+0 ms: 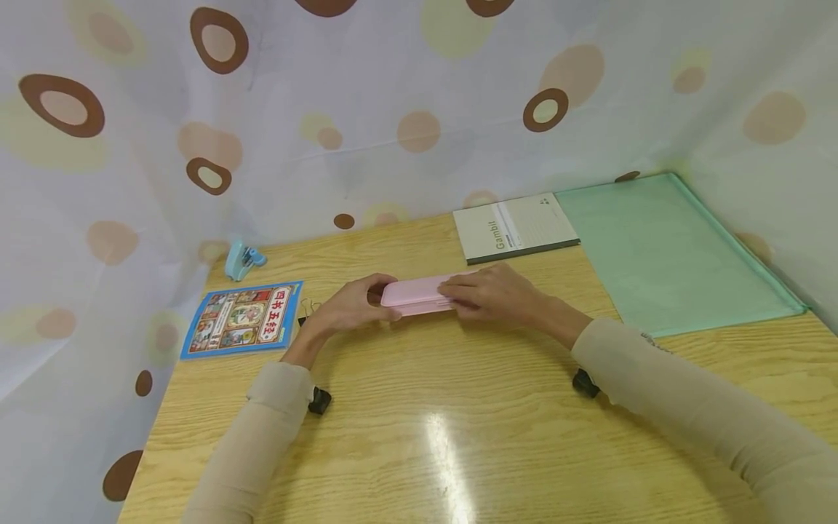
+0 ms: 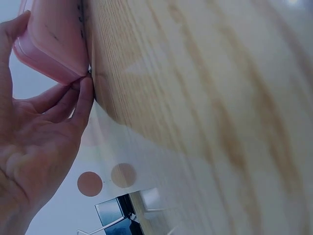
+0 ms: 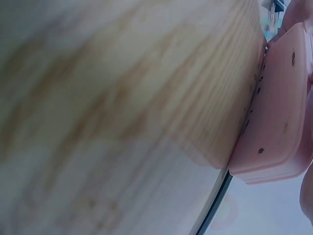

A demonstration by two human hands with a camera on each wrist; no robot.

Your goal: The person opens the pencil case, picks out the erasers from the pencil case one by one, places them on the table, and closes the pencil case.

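Pink plastic pencil case (image 1: 419,295) lay mid-worktop (image 1: 458,437), its left end gripped by left hand (image 1: 350,306), right end by right hand (image 1: 494,295); uneven pull could slide it off-line.

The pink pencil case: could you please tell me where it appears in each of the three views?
Head: the pink pencil case lies mid-table, gripped at its ends by the left hand and right hand.
Left wrist: top left, against the fingers.
Right wrist: right edge.
Shared landmark: the wooden table.
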